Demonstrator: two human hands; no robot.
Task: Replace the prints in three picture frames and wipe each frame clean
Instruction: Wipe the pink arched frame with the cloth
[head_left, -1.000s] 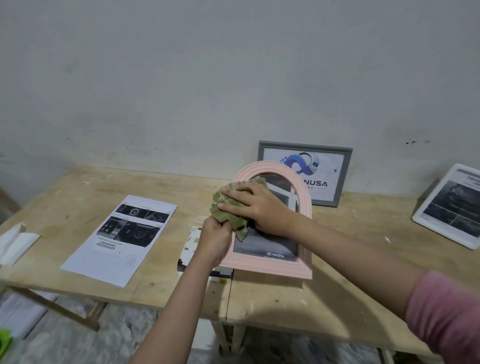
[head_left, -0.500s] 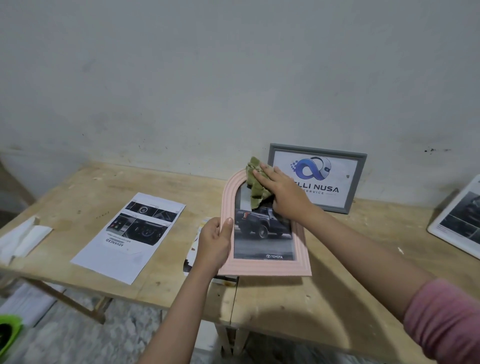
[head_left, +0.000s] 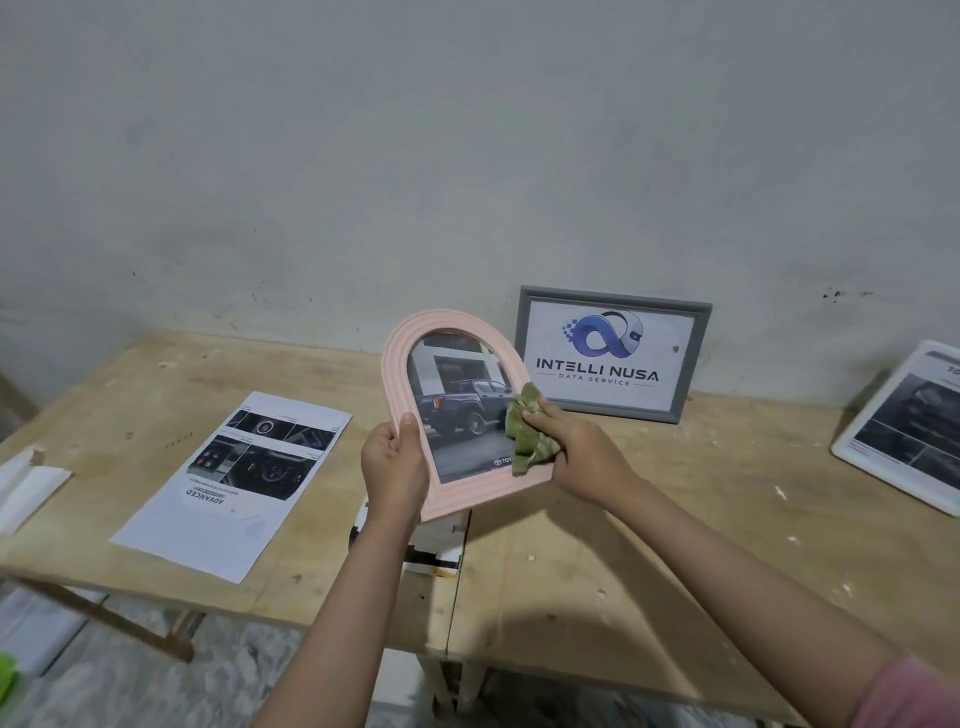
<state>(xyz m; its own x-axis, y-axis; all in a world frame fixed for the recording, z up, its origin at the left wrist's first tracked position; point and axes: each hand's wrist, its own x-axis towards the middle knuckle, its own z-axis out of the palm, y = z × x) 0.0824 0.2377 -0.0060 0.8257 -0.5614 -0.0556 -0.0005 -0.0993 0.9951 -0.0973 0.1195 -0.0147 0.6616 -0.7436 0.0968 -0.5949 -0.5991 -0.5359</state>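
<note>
A bare wooden worktop (head_left: 649, 561) stands against a scuffed pale wall (head_left: 467, 156). It seems to be made of two boards meeting at a seam near the middle.

On the left of the worktop lies a printed sheet (head_left: 234, 483) showing car interior photos, and at the far left edge a folded white paper (head_left: 26, 483). A grey frame (head_left: 613, 353) leans on the wall, holding a logo print that reads "INTELLI NUSA DATA SERVICE". At the far right a white frame (head_left: 904, 436) is propped at a tilt, with dark photos inside.

The left hand (head_left: 395, 462) grips the left edge of a pink arched frame (head_left: 415, 358), thumb on the front, holding it above the worktop and tilted to the left. The frame shows a dark pickup truck beside a building. The right hand (head_left: 582, 452) pinches a crumpled green cloth (head_left: 530, 431) against the frame's lower right edge. Under the frame, some white and dark prints (head_left: 441, 545) lie partly hidden.

Half a second ago the cloth was at the top of the arch and the frame's bottom edge was resting on the worktop; the cloth is now low on the right side and the frame is lifted and turned.
</note>
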